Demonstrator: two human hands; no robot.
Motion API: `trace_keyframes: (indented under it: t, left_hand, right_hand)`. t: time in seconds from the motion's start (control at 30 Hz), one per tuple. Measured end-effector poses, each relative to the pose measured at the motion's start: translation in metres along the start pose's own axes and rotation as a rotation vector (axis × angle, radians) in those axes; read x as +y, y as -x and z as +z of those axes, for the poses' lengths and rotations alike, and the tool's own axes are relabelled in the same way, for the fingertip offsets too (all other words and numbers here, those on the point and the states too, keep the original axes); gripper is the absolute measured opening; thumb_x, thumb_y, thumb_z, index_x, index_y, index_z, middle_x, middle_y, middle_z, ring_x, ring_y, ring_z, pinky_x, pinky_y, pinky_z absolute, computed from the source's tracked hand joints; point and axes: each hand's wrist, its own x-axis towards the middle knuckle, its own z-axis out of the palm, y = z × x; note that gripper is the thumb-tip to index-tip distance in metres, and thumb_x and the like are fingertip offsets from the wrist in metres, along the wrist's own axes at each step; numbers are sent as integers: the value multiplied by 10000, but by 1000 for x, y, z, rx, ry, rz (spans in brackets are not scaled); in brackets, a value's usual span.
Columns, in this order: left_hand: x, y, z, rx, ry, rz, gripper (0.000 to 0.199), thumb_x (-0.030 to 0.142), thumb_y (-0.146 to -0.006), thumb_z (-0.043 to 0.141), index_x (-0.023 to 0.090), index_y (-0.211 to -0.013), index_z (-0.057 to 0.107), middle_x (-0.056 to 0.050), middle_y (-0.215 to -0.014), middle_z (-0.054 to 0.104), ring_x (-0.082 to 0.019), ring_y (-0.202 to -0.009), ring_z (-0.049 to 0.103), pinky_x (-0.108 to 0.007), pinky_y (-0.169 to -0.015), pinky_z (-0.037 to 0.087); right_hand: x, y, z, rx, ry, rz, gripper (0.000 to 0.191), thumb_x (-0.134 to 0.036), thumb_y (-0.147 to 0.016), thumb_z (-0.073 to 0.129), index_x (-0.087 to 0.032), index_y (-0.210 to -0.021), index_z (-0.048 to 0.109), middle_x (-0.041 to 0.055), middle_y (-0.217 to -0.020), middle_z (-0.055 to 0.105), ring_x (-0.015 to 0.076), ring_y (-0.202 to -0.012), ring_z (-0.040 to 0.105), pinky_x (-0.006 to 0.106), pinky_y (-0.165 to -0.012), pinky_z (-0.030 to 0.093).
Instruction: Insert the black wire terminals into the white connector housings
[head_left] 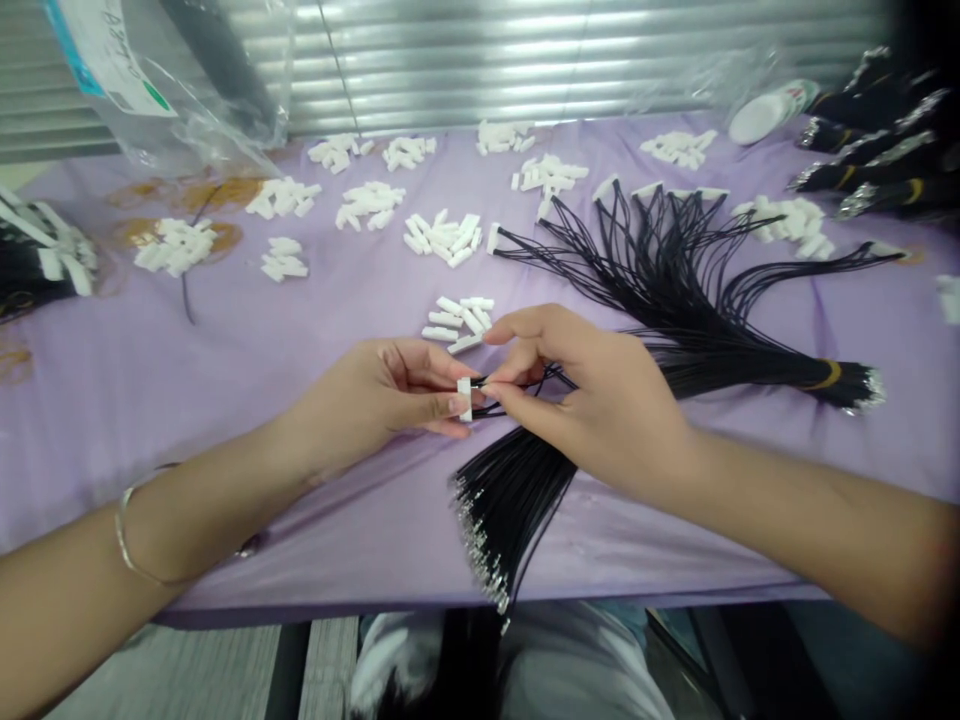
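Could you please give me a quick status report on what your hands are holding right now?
Left hand: white connector housing pinched in fingertips. Right hand: black wires pinched beside it. Loose white housings lie just beyond, apart from both hands.

A table under a lilac cloth (247,400) carries small heaps of white plastic connector housings (442,240) across its upper middle. A fanned bundle of black wires (675,270) with a yellow band lies at right, darker wire bundles (870,150) crowd the upper right corner, and a clear plastic bag (217,90) sits at upper left.
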Motion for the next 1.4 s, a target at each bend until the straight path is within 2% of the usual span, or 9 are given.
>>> trace_keyframes:
  t: [0.37, 0.6, 0.7, 0.9, 1.0, 1.1, 1.2, 1.27, 1.4]
  left_hand:
    - [-1, 2, 5, 38, 20, 61, 123, 157, -679, 726, 169, -793, 682, 35, -738, 698, -95, -692, 660, -206, -658, 582]
    - [1, 3, 8, 83, -31, 70, 123, 113, -642, 736, 142, -742, 670, 15, -696, 687, -97, -592, 634, -194, -543, 564]
    - [1, 2, 7, 39, -52, 69, 109, 128, -658, 730, 141, -742, 661, 19, -674, 671, -78, -563, 611, -172, -525, 545]
    - [6, 5, 5, 20, 8, 250, 128, 167, -727, 697, 151, -827, 617, 22, -735, 659, -53, -605, 603, -158, -622, 525]
    - [8, 14, 5, -27, -133, 387, 211, 206, -779, 645, 182, -977, 576, -9, -839, 663, -89, -694, 632, -197, -674, 536]
    - [5, 23, 5, -122, -536, 465, 559, 240, -809, 597, 296, -1314, 364, -87, -1273, 523, -204, -1066, 583, -251, -780, 541]
    - [2, 28, 4, -291, -987, 505, 755, 251, -820, 557, 375, -1420, 115, -60, -1296, 518, -220, -1118, 554, -180, -613, 554]
    - [1, 28, 4, -273, -1150, 625, 805, 246, -833, 523, 344, -1438, 1, -59, -1325, 499, -202, -1128, 554, -227, -802, 541]
    - [4, 26, 8, -306, -1328, 790, 700, 240, -842, 506, 284, -1445, 154, -43, -1350, 483, -196, -1137, 552, -277, -986, 434]
  right_hand:
    - [-1, 0, -1, -58, -204, 191, 329, -129, -764, 599, -204, -1059, 474, -55, -706, 643, 102, -687, 620, 235, -685, 475]
    - [0, 2, 7, -13, -297, 158, 237, -125, -761, 615, -183, -964, 509, -34, -701, 644, 100, -664, 604, 234, -692, 469]
    - [4, -3, 2, -94, -351, 165, 201, -162, -787, 593, -170, -968, 508, -22, -714, 626, 99, -680, 593, 236, -696, 466]
    - [19, -20, -28, -385, -34, -169, 310, -140, -704, 617, -141, -1011, 582, 56, -926, 508, 156, -885, 494, 303, -810, 426]
    - [29, -29, -34, -378, 73, -212, 90, -86, -738, 542, -120, -799, 598, 44, -838, 528, 132, -800, 499, 263, -760, 416]
    - [41, -35, -39, -312, 76, -165, 99, -74, -769, 501, -119, -814, 576, 31, -803, 582, 117, -754, 526, 241, -719, 420]
    - [48, -38, -46, -253, 101, -117, 60, -90, -760, 520, -125, -773, 567, 24, -778, 595, 118, -752, 535, 232, -710, 411]
    - [50, -39, -50, -228, 133, -99, 47, -105, -761, 526, -131, -741, 559, 18, -763, 584, 119, -742, 528, 233, -707, 400]
    - [48, -44, -59, -178, 183, -67, 85, -151, -797, 506, -135, -737, 564, 29, -753, 591, 134, -733, 538, 253, -697, 395]
